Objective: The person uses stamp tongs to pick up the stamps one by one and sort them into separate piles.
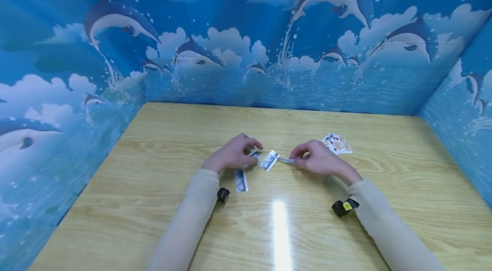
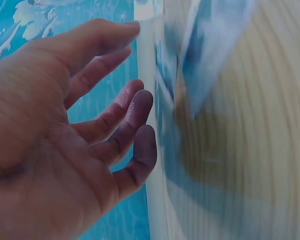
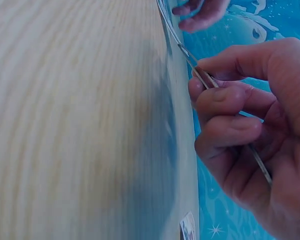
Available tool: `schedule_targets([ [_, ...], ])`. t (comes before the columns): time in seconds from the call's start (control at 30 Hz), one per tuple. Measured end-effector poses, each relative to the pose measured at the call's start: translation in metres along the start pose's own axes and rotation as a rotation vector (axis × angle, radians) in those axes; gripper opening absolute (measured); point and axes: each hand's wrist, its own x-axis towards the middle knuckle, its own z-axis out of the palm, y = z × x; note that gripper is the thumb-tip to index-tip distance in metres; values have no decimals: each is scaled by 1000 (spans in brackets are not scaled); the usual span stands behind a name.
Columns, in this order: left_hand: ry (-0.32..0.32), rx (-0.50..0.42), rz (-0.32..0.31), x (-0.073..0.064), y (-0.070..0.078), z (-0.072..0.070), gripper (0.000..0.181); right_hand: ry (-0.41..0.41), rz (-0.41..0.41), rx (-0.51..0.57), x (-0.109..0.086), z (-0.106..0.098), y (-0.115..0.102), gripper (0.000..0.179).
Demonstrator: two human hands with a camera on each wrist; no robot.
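My right hand (image 1: 317,158) pinches a thin metallic tool that looks like tweezers (image 3: 210,80) between thumb and fingers, its rear end running back across the palm. In the head view its tip meets the right corner of a small grey-blue card (image 1: 270,161). My left hand (image 1: 236,152) hovers over another card (image 1: 253,154), partly hidden below its fingers. Seen from the left wrist, the left fingers are loosely bent, apart, and hold nothing. A blurred card (image 2: 212,45) there appears tilted up from the table. One more card (image 1: 241,180) lies below the left hand.
A loose pile of white cards with coloured pictures (image 1: 337,144) lies beyond my right hand, partly covered by it. The wooden table (image 1: 192,121) ends at a blue dolphin-print curtain (image 1: 230,79) at the back and sides. Light glares off the table's front middle.
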Motion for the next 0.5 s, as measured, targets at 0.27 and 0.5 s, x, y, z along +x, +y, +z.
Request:
schedule_targets([
  [0.27,-6,33,-56,-12,-12,-9,50,66,10,17,-1,-8,6,19],
  [0.5,-51,56,-37,-15,-13,-10,52,106,57,88,7,-12,2,21],
])
